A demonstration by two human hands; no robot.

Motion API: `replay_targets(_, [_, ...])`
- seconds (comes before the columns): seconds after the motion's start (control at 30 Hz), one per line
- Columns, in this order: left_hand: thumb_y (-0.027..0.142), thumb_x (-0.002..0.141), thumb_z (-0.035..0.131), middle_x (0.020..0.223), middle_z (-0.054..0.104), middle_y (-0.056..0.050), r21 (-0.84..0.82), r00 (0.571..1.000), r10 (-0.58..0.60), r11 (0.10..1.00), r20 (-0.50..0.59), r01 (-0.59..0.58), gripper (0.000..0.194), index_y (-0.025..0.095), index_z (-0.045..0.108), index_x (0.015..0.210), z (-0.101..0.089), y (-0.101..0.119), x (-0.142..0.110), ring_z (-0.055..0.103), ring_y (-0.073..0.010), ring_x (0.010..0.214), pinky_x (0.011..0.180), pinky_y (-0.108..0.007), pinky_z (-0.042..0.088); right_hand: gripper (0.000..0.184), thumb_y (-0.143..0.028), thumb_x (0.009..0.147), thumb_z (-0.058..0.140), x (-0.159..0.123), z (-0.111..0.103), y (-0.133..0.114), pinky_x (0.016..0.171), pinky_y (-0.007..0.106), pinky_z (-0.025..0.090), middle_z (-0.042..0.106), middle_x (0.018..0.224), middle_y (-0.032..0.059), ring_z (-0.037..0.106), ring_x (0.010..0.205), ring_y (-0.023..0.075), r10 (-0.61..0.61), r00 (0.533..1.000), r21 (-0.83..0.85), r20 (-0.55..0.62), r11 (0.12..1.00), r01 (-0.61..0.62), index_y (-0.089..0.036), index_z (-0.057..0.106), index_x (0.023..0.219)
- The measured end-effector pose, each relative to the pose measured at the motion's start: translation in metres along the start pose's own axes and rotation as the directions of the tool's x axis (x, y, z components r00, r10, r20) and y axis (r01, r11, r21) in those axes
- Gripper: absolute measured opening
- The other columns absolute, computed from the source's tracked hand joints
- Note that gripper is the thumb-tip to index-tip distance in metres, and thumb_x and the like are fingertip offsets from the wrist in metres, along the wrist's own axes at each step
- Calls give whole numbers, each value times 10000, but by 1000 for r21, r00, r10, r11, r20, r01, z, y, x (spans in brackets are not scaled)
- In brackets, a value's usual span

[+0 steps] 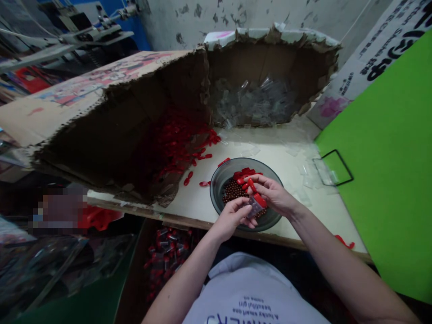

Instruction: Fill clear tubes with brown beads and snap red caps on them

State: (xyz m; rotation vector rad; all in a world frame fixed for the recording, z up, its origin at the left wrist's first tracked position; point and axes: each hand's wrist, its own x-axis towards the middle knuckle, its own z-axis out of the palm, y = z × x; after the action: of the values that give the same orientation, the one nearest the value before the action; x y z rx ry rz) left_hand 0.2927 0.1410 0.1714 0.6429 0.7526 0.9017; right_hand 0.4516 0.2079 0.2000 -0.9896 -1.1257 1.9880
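Observation:
Over a grey bowl (218, 198) my two hands work close together. My left hand (234, 215) pinches a small clear plastic box (254, 206) with a red top (259, 200). In the fingers of my right hand (272, 192) is a red plastic cap (251, 184), held just above the box. Under the hands the bowl holds many small brown beads (232, 191) and a heap of red caps (245, 173) at its far side. Whether the right fingers also touch the box, I cannot tell.
A torn carton (84, 103) at left spills red caps (175, 135) onto the white table (192, 207). Behind, another carton (270, 56) holds clear plastic pieces (263, 99). A green panel (388, 166) stands right. Below the table edge, a box contains red-topped containers (167, 252).

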Motion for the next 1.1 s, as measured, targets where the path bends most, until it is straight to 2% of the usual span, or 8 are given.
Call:
replay_targets(0.1, [434,736,700,729,622,-26,6,1000,-13,1000,11,12,388,122,588,938,1,2,-1,598,-112,540,513,-226,485,320,-377,845,641,-1,0,-3,625,210,461,630,830,19,570,693,101,-40,999,-106,27,993,42,-197,602,1106])
replay_targets(0.2, [446,764,664,666,601,-6,87,1000,25,996,-19,-23,372,129,593,947,4,5,-4,564,-100,527,515,-216,452,300,-386,887,577,-2,1,-2,664,239,472,633,854,25,585,730,119,-147,989,-252,14,957,146,-200,576,1122])
replay_targets(0.33, [437,808,611,600,563,18,251,990,93,966,-103,-64,334,138,608,958,7,7,-5,498,-80,515,506,-191,374,278,-366,927,502,-3,4,7,730,288,479,632,846,28,599,773,147,-309,951,-466,-25,845,262,-207,544,1151])
replay_targets(0.4, [425,814,604,598,546,24,272,984,118,959,-137,-77,320,141,615,961,8,5,-3,470,-71,520,491,-180,328,269,-368,937,479,-4,8,14,743,298,476,621,833,23,595,774,151,-391,918,-502,-57,806,312,-215,532,1152])
replay_targets(0.53, [413,803,621,629,534,30,165,986,84,984,-145,-59,306,152,609,963,11,2,-1,448,-52,514,486,-172,292,235,-399,929,489,-5,18,24,687,270,462,574,810,5,553,719,136,-455,873,-350,-174,858,377,-241,518,1100])
replay_targets(0.7, [438,795,637,594,528,31,64,995,50,997,-85,-45,330,148,588,944,14,4,-4,439,-55,493,492,-179,297,218,-395,895,550,-11,28,26,612,239,435,529,775,-7,501,669,127,-375,893,-88,-250,927,365,-260,515,1062])
replay_targets(0.97, [434,812,625,577,489,44,41,991,77,997,-114,-73,280,162,575,857,25,3,-9,393,-51,490,491,-183,276,211,-404,904,531,-20,38,26,594,245,428,509,785,-2,480,666,138,-402,868,-81,-291,915,396,-275,496,1067])
replay_targets(1.1, [442,794,646,579,497,45,62,990,92,994,-108,-86,292,163,571,837,26,7,-8,401,-47,488,490,-179,293,189,-391,916,513,-17,43,26,649,251,450,539,817,2,499,688,131,-436,842,-82,-318,897,434,-275,495,1064])
